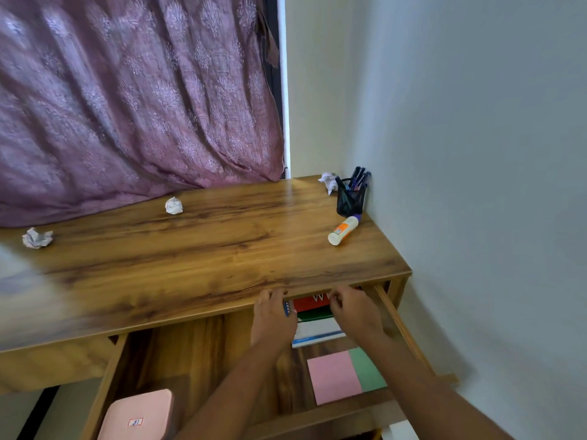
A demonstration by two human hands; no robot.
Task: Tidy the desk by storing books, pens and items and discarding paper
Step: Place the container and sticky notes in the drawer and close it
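A stack of books lies at the back of the open wooden drawer, partly under the desk top. The top one is red with a spiral binding. My left hand holds the stack's left side at the spiral, and my right hand holds its right side, fingers curled over the edge. Three crumpled paper balls lie on the desk: one at the left, one in the middle, one at the back right. A glue bottle lies on its side by a black mesh pen holder full of pens.
In the drawer lie pink and green sticky-note pads at the right and a pink box at the front left. A purple curtain hangs behind the desk. A pale wall runs along the desk's right side.
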